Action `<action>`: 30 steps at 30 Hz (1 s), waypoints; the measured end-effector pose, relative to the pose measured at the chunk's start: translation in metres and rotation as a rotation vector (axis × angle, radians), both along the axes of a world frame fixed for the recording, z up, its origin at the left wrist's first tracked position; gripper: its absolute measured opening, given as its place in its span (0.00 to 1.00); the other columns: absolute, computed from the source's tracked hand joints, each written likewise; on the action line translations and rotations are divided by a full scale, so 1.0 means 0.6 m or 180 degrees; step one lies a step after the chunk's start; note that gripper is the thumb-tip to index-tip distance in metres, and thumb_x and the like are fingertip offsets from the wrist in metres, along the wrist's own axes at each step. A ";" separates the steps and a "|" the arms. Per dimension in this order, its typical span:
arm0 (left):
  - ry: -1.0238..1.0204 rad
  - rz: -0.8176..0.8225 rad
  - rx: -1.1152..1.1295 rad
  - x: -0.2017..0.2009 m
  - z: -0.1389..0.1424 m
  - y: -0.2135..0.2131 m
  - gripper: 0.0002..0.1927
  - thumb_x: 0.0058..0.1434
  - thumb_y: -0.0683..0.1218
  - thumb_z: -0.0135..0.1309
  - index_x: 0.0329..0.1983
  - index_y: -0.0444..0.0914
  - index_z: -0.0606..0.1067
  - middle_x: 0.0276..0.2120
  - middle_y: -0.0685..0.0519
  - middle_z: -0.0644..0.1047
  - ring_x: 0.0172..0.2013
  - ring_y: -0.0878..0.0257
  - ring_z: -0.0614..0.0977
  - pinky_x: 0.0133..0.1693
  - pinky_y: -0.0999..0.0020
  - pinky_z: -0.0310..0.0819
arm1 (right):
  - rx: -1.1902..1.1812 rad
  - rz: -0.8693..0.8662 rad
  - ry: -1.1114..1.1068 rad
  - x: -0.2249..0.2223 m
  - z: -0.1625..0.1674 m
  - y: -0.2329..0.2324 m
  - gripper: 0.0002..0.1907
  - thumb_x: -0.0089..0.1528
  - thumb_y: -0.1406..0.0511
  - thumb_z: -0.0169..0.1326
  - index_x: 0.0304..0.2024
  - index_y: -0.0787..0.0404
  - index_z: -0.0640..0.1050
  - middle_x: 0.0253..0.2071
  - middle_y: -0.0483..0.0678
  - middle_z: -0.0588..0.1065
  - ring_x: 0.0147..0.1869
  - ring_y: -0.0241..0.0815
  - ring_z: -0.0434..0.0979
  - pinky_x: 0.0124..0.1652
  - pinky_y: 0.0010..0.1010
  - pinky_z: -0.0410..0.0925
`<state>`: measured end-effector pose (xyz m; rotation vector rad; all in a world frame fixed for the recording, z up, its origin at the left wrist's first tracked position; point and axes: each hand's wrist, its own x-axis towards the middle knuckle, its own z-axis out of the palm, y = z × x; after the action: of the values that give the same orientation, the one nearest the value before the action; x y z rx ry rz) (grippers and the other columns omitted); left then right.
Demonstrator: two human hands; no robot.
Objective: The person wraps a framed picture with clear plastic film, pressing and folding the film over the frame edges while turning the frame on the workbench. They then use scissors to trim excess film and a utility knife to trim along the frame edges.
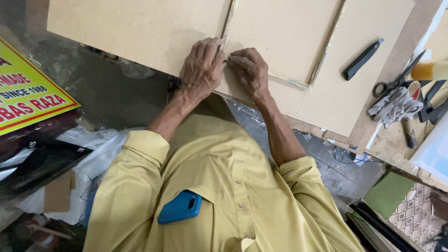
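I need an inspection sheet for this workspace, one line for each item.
Surface: tan board lying on a wooden bench.
Job's things: thin frame strip on the board; smaller panel beside it.
Clutter: black-handled knife, scissors, grey cloth.
Hands: left hand and right hand press at the strip's lower end, fingertips meeting.
Cables: blue wire under the bench edge.
Surroundings: yellow sign, plastic sheets, blue phone in shirt pocket.
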<state>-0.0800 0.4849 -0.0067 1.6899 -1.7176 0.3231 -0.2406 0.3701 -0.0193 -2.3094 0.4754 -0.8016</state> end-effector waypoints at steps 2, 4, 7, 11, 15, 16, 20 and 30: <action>-0.0169 -0.0183 0.0113 0.013 -0.016 -0.009 0.06 0.66 0.39 0.56 0.44 0.31 0.75 0.53 0.43 0.74 0.56 0.50 0.76 0.59 0.55 0.74 | -0.0154 -0.0009 -0.0052 0.001 0.004 0.003 0.11 0.60 0.76 0.60 0.45 0.65 0.81 0.45 0.52 0.78 0.47 0.51 0.78 0.45 0.39 0.74; -0.0395 -0.0505 0.0071 0.026 -0.025 -0.009 0.08 0.64 0.41 0.57 0.42 0.30 0.76 0.51 0.42 0.74 0.55 0.48 0.76 0.60 0.53 0.74 | -0.0368 -0.0044 -0.0081 0.002 0.008 0.007 0.10 0.60 0.76 0.62 0.44 0.65 0.80 0.44 0.51 0.78 0.47 0.51 0.78 0.45 0.40 0.73; -0.0646 -0.0924 0.0012 0.036 -0.022 -0.007 0.10 0.59 0.42 0.57 0.39 0.30 0.77 0.46 0.43 0.75 0.51 0.48 0.77 0.57 0.52 0.77 | -0.0689 -0.0019 -0.0067 0.005 0.015 0.011 0.11 0.59 0.76 0.61 0.44 0.66 0.77 0.44 0.53 0.76 0.45 0.53 0.75 0.44 0.42 0.70; -0.0969 -0.0957 -0.0293 0.047 -0.005 -0.017 0.10 0.57 0.41 0.56 0.38 0.28 0.77 0.43 0.41 0.77 0.48 0.50 0.79 0.51 0.59 0.80 | -0.0720 -0.0087 0.0087 0.005 0.017 0.010 0.11 0.62 0.75 0.61 0.45 0.65 0.74 0.43 0.52 0.74 0.45 0.53 0.73 0.44 0.41 0.69; -0.0704 -0.1217 -0.0174 0.064 -0.001 -0.031 0.06 0.58 0.39 0.57 0.37 0.30 0.77 0.40 0.44 0.78 0.44 0.53 0.80 0.44 0.63 0.81 | -0.0650 -0.0227 0.0194 0.009 0.007 0.006 0.10 0.64 0.72 0.62 0.44 0.64 0.73 0.40 0.52 0.72 0.43 0.53 0.72 0.41 0.41 0.68; -0.0516 -0.1274 -0.0095 0.067 -0.003 -0.033 0.05 0.59 0.38 0.58 0.36 0.31 0.77 0.39 0.45 0.78 0.44 0.53 0.80 0.43 0.64 0.80 | -0.0607 -0.0290 0.0231 0.011 0.002 0.005 0.10 0.64 0.72 0.62 0.43 0.64 0.72 0.39 0.52 0.72 0.42 0.52 0.72 0.40 0.42 0.67; 0.0310 -0.1090 0.0103 0.063 -0.015 -0.040 0.04 0.58 0.36 0.60 0.35 0.32 0.77 0.39 0.49 0.77 0.40 0.56 0.78 0.39 0.63 0.78 | -0.0488 -0.0564 0.0408 0.021 -0.020 0.002 0.08 0.66 0.70 0.61 0.42 0.62 0.73 0.38 0.51 0.72 0.41 0.51 0.72 0.40 0.43 0.67; 0.1910 -0.0236 0.1096 0.062 -0.030 -0.077 0.14 0.52 0.38 0.62 0.36 0.35 0.69 0.40 0.48 0.66 0.44 0.51 0.71 0.50 0.52 0.65 | 0.0910 -0.0790 0.1220 0.055 0.008 -0.021 0.21 0.67 0.69 0.54 0.61 0.59 0.65 0.35 0.48 0.76 0.39 0.46 0.77 0.40 0.41 0.71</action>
<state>-0.0428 0.4388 -0.0246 1.7173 -1.4189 -0.4995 -0.2077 0.3577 -0.0147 -2.1576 0.9940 -0.3643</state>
